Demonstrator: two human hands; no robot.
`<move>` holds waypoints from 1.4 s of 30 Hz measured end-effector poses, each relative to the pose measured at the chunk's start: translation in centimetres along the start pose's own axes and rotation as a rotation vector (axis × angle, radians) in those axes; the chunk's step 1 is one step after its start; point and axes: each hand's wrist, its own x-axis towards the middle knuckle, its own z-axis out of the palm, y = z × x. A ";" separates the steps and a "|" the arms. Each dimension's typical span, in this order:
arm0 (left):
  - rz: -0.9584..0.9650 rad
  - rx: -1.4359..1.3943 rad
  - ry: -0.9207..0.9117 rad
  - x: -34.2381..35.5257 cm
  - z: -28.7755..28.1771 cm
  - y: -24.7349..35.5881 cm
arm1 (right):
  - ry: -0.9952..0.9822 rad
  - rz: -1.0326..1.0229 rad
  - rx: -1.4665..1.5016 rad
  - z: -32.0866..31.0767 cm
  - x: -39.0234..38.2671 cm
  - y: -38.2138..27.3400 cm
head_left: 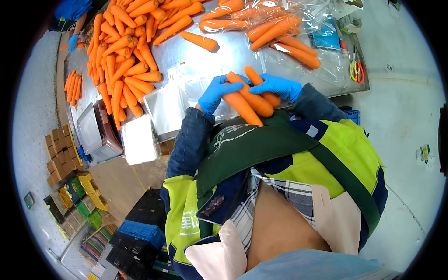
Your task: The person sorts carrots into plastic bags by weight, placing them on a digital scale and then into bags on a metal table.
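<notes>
Three large carrots point(248, 97) are held at the table's near edge, just above my green apron. My left hand point(215, 92), in a blue glove, grips them from the left, and my right hand point(275, 86), also gloved, grips them from the right. Flat clear plastic bags point(164, 108) lie beside my left hand, with a white stack point(139, 139) lower left. Bagged carrots point(273, 31) lie beyond my hands on the steel table point(172, 51).
A big carrot pile point(123, 60) covers the table's left. Scissors point(357, 67) lie at its right end, a plastic tub point(102, 126) at its left. A co-worker's gloved hand point(73, 42) shows upper left. Cardboard boxes point(61, 154) and dark crates point(135, 233) stand lower left.
</notes>
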 end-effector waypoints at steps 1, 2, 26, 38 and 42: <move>-0.035 0.035 0.010 -0.1 -0.4 0.4 | 0.004 0.068 0.069 0.0 0.4 0.5; -0.070 0.071 0.019 0.0 -0.6 0.7 | 0.031 0.046 -0.150 -0.4 0.8 0.6; 0.282 0.568 0.625 6.2 6.6 0.0 | -0.107 -0.034 0.549 -1.9 -1.1 4.3; 0.024 1.218 0.948 10.8 4.2 -8.0 | 0.658 -0.160 -1.136 -7.7 -3.9 -0.5; -0.047 1.256 0.984 12.0 4.4 -8.3 | 0.611 -0.273 -1.485 -9.4 -1.9 0.0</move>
